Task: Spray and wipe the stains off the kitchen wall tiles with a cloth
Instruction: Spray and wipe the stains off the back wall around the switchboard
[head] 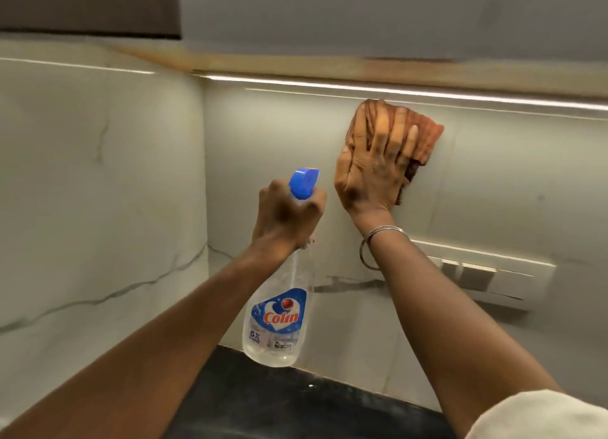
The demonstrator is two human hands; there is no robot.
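My left hand (289,215) grips the neck of a clear spray bottle (279,313) with a blue nozzle and a blue "Colin" label, held upright in front of the wall corner. My right hand (371,169) lies flat with straight fingers on an orange-brown cloth (427,136), pressing it against the pale marble-look wall tiles (510,182) just under the light strip. The cloth is partly hidden under my palm. A faint dark speck shows on the tile to the right of the cloth.
A white switch panel (487,277) sits on the wall below my right wrist. The dark countertop (296,402) runs along the bottom. A lit strip (329,85) and a cabinet underside are above. The side wall (98,192) meets the back wall at left.
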